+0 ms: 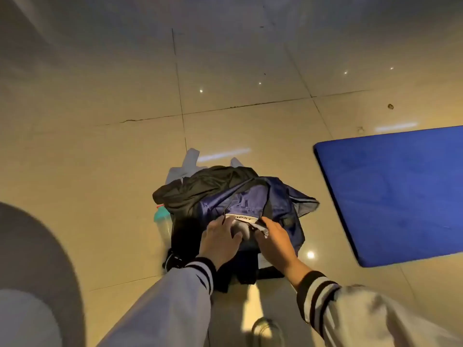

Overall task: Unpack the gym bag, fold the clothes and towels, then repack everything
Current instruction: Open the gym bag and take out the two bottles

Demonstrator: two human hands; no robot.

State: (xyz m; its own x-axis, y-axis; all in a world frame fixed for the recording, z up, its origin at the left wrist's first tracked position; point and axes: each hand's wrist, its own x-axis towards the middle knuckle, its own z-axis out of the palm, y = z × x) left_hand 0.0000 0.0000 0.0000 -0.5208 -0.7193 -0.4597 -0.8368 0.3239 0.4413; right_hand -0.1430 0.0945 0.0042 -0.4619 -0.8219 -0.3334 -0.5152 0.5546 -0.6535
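Floor (100,146): beige tile, glossy, with light spots reflected in it.
Mat (395,196): blue, flat on the floor, well to the right of the pile.
Bag (185,236): black, on the floor at centre, directly in front of the person and largely covered by clothes.
Navy cloth (250,204): heaped on top of the bag, with its white label (241,218) facing up.
Black garment (200,184): crumpled over the far left of the heap.
White cloth (185,166): on the floor behind the heap.
Bottle (161,221): teal cap, touching the bag's left side.
Left hand (220,244): fingers straight and close together, resting on the navy cloth, with the tips at the label.
Right hand (273,241): fingers together, with the tips on a pale cloth (244,230) between the two hands. Whether it pinches that cloth cannot be told.
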